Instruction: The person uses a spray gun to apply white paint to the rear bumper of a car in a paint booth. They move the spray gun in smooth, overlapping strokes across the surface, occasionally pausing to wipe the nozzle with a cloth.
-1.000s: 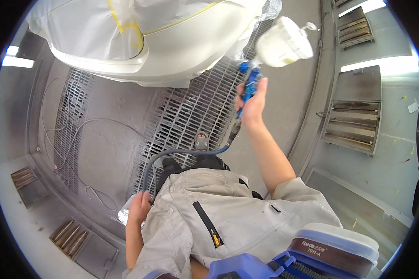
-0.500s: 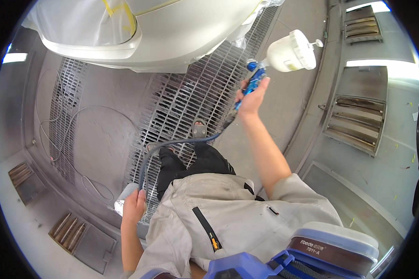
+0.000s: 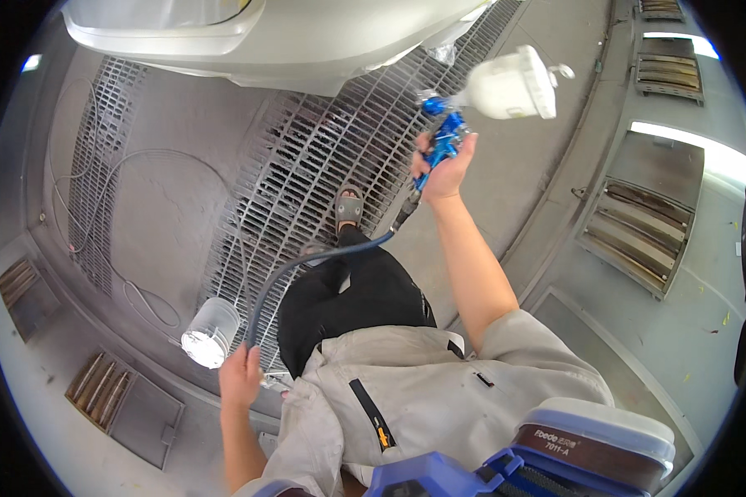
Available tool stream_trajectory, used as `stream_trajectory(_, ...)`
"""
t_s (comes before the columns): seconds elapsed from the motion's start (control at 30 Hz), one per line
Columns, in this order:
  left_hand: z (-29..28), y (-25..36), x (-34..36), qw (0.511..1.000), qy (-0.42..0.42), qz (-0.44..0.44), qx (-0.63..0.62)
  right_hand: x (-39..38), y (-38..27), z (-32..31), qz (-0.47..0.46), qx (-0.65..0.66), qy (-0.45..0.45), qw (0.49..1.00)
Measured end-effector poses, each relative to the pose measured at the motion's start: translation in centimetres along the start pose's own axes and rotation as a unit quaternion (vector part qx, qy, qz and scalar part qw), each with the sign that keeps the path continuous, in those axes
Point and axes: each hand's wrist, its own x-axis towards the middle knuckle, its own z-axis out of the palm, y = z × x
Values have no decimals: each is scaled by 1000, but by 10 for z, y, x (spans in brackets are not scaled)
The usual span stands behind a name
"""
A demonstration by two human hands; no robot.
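My right hand (image 3: pixel 449 172) is closed around the grip of a blue paint spray gun (image 3: pixel 443 139), raised out in front of me. A white cup (image 3: pixel 510 85) with a round lid sits on the gun, tilted to the right. From the base of the grip a dark air hose (image 3: pixel 307 258) curves back to my left side. There my left hand (image 3: pixel 239 377) is closed on the hose. Just beyond that hand stands a clear plastic bucket (image 3: pixel 215 319) with something white at its near side.
A pearl-white car bumper (image 3: pixel 307 50) crosses the top, with plastic film at its edge. Metal floor grating (image 3: pixel 307 166) lies under my feet. Thin hose (image 3: pixel 162 151) loops over the floor at left. Louvred vents (image 3: pixel 638 228) line the right wall.
The view has shifted, so the car sits higher in the picture and the bucket shows more fully. My feet have moved. Both hands keep their holds on the spray gun and hose.
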Motion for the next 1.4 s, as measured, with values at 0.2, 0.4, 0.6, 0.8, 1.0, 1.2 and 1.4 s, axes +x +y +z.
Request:
stream_trajectory(0.2, 58, -39, 8, 956, 54, -42, -284, 4, 77, 39, -35, 72, 177, 981)
stream_trajectory(0.4, 87, -128, -35, 864, 294, -84, -399, -62, 184, 103, 43, 92, -117, 988)
stream_trajectory(0.6, 163, -118, -60, 936, 147, -134, -292, -34, 195, 61, 50, -31, -157, 986)
stream_trajectory(0.8, 233, -56, -38, 955, 65, -59, -284, -23, 146, -8, -87, -93, -26, 992)
stream_trajectory(1.0, 221, -41, -35, 965, 55, -73, -247, -13, 86, -56, 33, -12, -167, 985)
stream_trajectory(1.2, 217, 10, -21, 951, 52, -62, -299, 47, 72, -83, -35, -10, 22, 999)
stream_trajectory(1.4, 255, 80, 15, 963, 69, -126, -226, 81, 47, -149, 156, 108, -286, 939)
